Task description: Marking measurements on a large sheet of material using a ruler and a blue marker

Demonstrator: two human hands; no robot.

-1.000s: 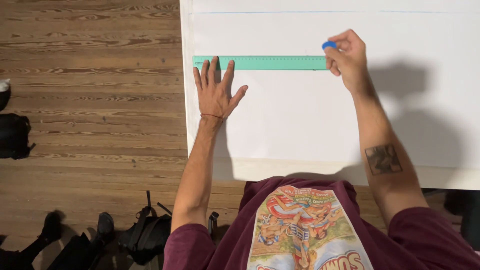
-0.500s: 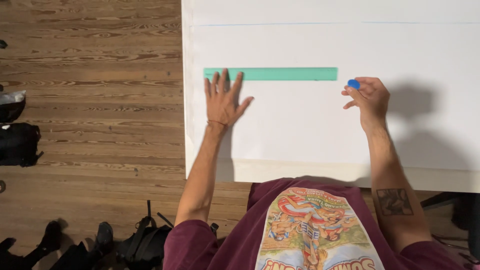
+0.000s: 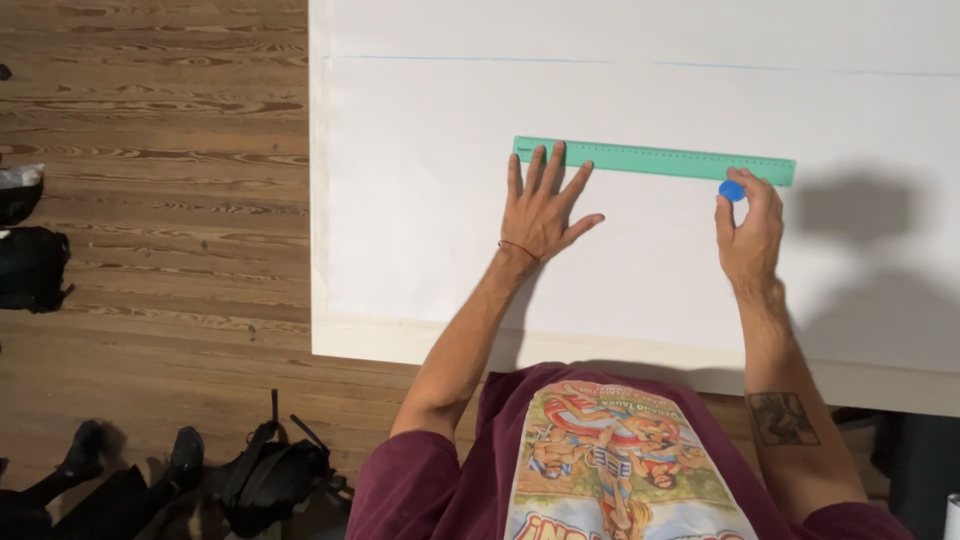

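A long green ruler [image 3: 680, 161] lies flat on a large white sheet [image 3: 420, 180] that covers the table. My left hand [image 3: 542, 205] is spread flat, fingertips pressing on the ruler's left end. My right hand [image 3: 750, 232] is closed around a small blue-capped pen or marker [image 3: 732, 190], its tip just under the ruler's lower edge near the right end. A thin blue line [image 3: 500, 61] runs across the sheet higher up.
The table's pale front edge [image 3: 400, 340] runs in front of me. To the left is wooden plank floor [image 3: 150, 120] with black bags [image 3: 35, 268] and dark gear [image 3: 270, 470] lying on it.
My right hand, which was at the ruler's right end and then dropped below it, is back at the ruler's lower edge. My left hand stayed pressed on the ruler's left end.
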